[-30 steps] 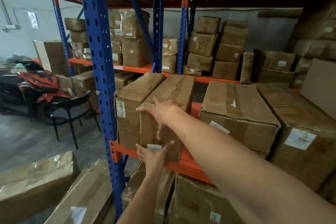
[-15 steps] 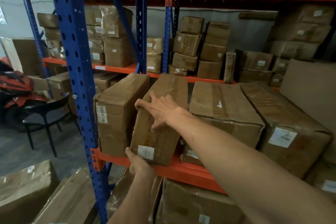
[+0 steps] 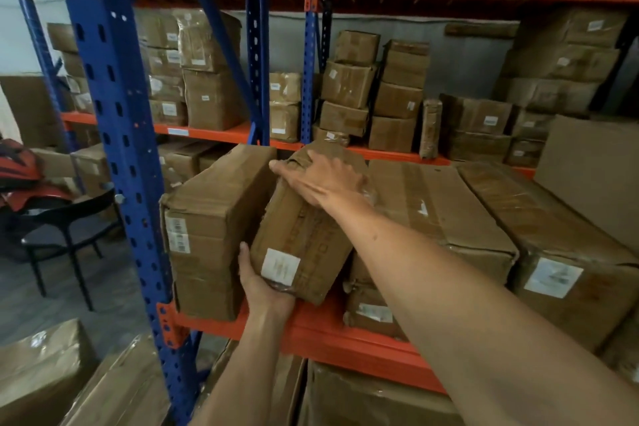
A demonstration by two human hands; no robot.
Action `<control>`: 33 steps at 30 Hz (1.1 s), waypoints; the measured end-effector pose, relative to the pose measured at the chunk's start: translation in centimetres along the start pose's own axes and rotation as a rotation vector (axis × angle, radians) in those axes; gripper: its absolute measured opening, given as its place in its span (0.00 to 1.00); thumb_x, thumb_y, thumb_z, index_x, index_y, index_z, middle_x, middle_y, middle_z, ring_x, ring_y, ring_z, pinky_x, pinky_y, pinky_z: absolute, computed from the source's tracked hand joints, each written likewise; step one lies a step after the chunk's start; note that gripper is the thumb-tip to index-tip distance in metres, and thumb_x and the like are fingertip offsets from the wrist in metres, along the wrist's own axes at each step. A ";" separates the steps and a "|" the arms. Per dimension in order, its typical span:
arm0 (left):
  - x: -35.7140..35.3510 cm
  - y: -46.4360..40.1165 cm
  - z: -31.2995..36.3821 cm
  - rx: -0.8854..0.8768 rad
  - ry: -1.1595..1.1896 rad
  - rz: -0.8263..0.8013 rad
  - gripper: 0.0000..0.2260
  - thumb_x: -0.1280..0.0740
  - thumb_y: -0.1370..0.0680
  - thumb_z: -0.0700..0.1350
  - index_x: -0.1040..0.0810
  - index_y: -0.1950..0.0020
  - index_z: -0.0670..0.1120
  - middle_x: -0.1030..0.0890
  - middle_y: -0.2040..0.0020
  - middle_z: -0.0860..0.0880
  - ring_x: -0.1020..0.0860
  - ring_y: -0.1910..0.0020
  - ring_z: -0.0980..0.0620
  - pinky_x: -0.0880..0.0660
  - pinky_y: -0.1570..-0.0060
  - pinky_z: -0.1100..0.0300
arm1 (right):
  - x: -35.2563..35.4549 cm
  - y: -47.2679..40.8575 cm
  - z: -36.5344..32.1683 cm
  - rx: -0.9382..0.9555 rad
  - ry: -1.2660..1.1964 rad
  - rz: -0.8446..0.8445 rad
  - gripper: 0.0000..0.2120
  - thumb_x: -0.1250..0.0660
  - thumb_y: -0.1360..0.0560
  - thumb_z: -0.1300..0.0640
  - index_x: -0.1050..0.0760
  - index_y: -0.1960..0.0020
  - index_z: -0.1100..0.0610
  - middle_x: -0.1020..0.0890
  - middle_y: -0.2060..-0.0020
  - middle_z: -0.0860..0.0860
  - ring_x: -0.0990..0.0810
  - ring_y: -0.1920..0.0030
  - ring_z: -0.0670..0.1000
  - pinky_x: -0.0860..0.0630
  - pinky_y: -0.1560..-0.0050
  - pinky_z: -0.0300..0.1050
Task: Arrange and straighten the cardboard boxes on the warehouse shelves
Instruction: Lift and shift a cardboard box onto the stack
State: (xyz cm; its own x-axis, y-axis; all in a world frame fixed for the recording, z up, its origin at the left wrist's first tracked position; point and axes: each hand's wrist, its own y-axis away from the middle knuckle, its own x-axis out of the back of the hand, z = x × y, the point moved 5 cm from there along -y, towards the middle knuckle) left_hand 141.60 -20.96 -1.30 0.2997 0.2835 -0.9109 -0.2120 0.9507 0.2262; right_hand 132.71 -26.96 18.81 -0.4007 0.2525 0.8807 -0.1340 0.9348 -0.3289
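A long narrow cardboard box point(image 3: 304, 235) with a white label on its front end is lifted and tilted, its front end clear of the orange shelf beam point(image 3: 345, 339). My left hand point(image 3: 259, 282) cups its lower front corner from below. My right hand point(image 3: 318, 178) presses flat on its top toward the far end. A taller box point(image 3: 211, 228) stands to its left by the blue upright point(image 3: 114, 135). Two wide boxes point(image 3: 435, 211), point(image 3: 553, 245) lie on the shelf to its right.
Stacks of small boxes point(image 3: 373, 97) fill the rear shelf rows. More boxes lie on the floor at lower left point(image 3: 41, 367) and under the shelf point(image 3: 373, 401). A black chair point(image 3: 65, 228) and a red scooter point(image 3: 17, 166) stand on the left.
The narrow box has been raised and tilted off the shelf beam. My right hand slid farther back along its top, and my left hand moved under its front corner.
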 end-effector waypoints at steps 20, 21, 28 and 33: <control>-22.4 4.6 3.4 -0.169 -0.672 -0.378 0.24 0.28 0.28 0.52 0.20 0.36 0.42 0.15 0.44 0.38 0.16 0.46 0.36 0.22 0.43 0.34 | 16.9 4.2 13.1 -0.400 -0.695 0.854 0.26 0.51 0.24 0.39 0.23 0.64 0.54 0.21 0.62 0.53 0.24 0.61 0.54 0.27 0.56 0.48; -23.4 5.1 2.3 -0.173 -0.704 -0.396 0.23 0.27 0.28 0.52 0.19 0.37 0.43 0.15 0.46 0.38 0.15 0.48 0.37 0.20 0.47 0.36 | 17.6 5.1 14.8 -0.447 -0.720 0.874 0.26 0.51 0.24 0.39 0.22 0.62 0.55 0.21 0.62 0.53 0.24 0.61 0.54 0.26 0.56 0.48; -29.2 8.5 -7.9 -0.206 -0.837 -0.626 0.20 0.30 0.28 0.48 0.20 0.36 0.54 0.14 0.48 0.45 0.13 0.55 0.46 0.18 0.63 0.53 | 21.4 12.2 26.6 -0.690 -0.747 1.032 0.27 0.49 0.24 0.38 0.18 0.51 0.56 0.23 0.60 0.52 0.26 0.61 0.54 0.32 0.58 0.46; -30.4 8.3 -12.3 -0.211 -0.829 -0.695 0.30 0.32 0.25 0.46 0.33 0.24 0.59 0.22 0.33 0.48 0.15 0.49 0.51 0.17 0.56 0.54 | 22.1 12.9 30.4 -0.645 -0.680 1.115 0.27 0.50 0.23 0.42 0.17 0.51 0.56 0.19 0.58 0.54 0.23 0.57 0.54 0.35 0.55 0.45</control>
State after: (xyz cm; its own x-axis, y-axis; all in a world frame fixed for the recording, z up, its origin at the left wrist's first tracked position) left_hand 119.28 -23.27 24.02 0.9297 -0.2338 -0.2846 0.1138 0.9173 -0.3817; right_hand 94.57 -16.93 23.63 -0.3898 0.9140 -0.1130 0.8760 0.3301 -0.3517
